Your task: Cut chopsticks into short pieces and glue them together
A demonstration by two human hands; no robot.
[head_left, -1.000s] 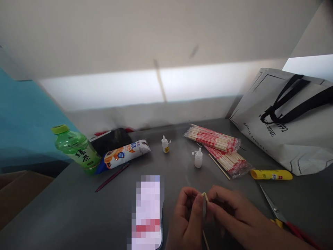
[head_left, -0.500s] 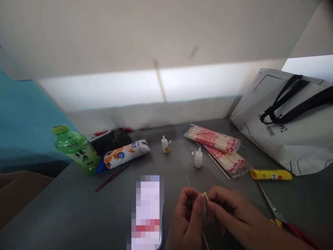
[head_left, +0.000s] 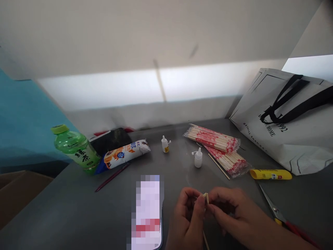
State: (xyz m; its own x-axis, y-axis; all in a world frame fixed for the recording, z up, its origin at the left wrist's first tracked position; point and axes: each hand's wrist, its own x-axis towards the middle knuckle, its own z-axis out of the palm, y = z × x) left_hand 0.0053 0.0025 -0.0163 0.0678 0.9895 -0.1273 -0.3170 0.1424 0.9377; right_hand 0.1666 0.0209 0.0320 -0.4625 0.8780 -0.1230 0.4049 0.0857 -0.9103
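Far left of the phone (head_left: 148,208), here's a green bottle (head_left: 75,149), its base partly behind a snack packet (head_left: 125,154); the dark item (head_left: 113,139) beyond them is half covered and hard to make out. A purple pen (head_left: 111,177) lies between packet and phone. The phone's screen is pixelated, its near end cut off. Right of the phone, the left hand (head_left: 186,217): thumb and finger clamped on a pale stick piece (head_left: 207,198), which peeks out angled at the fingertips, between the hands, the rest covered. One bent length or two? Can't tell. Below, a thin stick (head_left: 205,239) runs out of view. Then the right hand (head_left: 234,211), fingers curled, fingertips just beside the piece; gripping or not, can't tell. Farthest right of the phone, scissors (head_left: 276,210), handles partly hidden by the forearm and dim.
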